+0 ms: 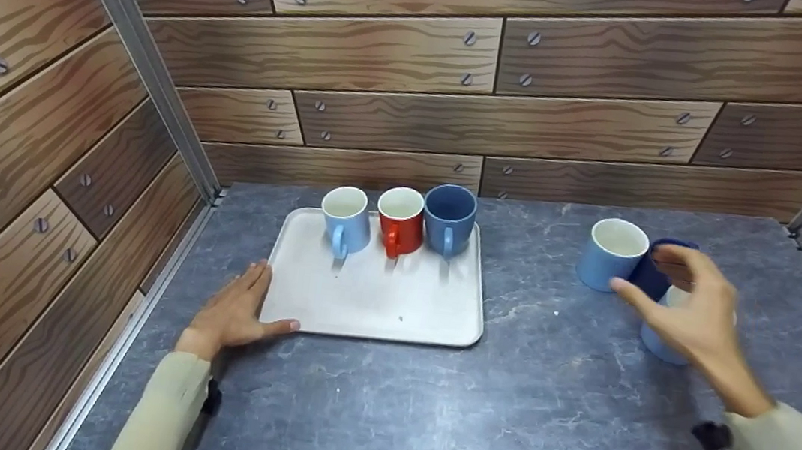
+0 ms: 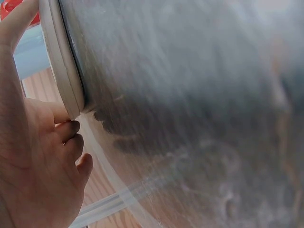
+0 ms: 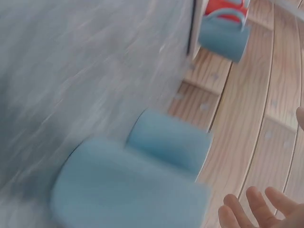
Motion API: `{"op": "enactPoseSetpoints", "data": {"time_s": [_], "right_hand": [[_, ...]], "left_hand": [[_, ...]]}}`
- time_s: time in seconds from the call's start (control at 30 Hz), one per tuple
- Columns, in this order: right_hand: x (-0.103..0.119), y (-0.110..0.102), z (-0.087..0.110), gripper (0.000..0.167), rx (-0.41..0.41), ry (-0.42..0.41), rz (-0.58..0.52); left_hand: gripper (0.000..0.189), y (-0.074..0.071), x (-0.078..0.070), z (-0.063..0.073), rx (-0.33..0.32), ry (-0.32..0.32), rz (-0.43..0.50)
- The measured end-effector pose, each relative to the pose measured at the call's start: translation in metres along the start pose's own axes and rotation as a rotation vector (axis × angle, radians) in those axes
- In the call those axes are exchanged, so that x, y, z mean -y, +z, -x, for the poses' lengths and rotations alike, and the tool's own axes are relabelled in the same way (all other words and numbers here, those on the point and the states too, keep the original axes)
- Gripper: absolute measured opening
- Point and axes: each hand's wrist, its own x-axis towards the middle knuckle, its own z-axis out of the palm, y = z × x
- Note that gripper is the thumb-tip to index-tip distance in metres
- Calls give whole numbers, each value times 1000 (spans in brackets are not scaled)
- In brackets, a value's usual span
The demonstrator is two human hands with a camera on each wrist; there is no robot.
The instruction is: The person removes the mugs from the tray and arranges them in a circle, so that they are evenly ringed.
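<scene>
1. head view: near light-blue mug (image 1: pixel 663 347) stands upright on the right part of the table (image 1: pixel 423 424), partly covered by the right hand (image 1: pixel 696 315); its handle cannot be made out.
2. governing relation, as judged: mug axis vertical, with the right hand over it and much the nearer of the two hands; the left hand (image 1: pixel 232 311) is well apart, across the table.
3. right hand: fingers and thumb spread in an arch, no grip on any mug visible. whether the thumb touches one cannot be told.
4. just beyond the near mug: dark-blue mug (image 1: pixel 648 279) and far light-blue mug (image 1: pixel 605 259), close together, both upright.
5. left hand: spread about the near-left corner of the white tray (image 1: pixel 362 303), fingers along its left edge, thumb at its near edge. tray lies well left of the right hand, long side running left to right.
6. along the tray's far side, left to right: pale-blue mug (image 1: pixel 351 233), red mug (image 1: pixel 406 232), medium-blue mug (image 1: pixel 454 231); all upright, handles toward the person.
7. behind the table: wood-patterned wall (image 1: pixel 388 72).
</scene>
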Motion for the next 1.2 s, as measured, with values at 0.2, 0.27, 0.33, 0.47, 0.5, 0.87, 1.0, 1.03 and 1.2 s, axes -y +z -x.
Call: {"op": "enactPoseSetpoints", "data": {"time_s": [0.2,0.27,0.33,0.47,0.5,0.87,1.0,1.03,1.2], "right_hand": [[25,46,-12,66,77,-54,-79],[32,62,-15,65,115,-53,-92],[39,78,-18,66,160,-47,-116],[49,108,-22,68,236,-26,-179],[51,116,-23,68,248,-22,-189],[65,185,-25,65,310,90,-269],[68,205,-24,61,289,132,-280],[69,210,-23,59,276,143,-282],[71,230,-20,43,192,192,-325]], "left_hand": [[132,1,0,-1,8,-7,0],[132,1,0,-1,11,-10,-3],[132,1,0,-1,4,1,1],[133,0,1,-2,0,4,2],[133,0,1,-3,-1,5,2],[131,-1,0,-3,-12,12,9],[129,-1,1,-3,-14,16,9],[129,0,1,-3,-12,17,9],[131,2,3,-1,0,10,17]]}}
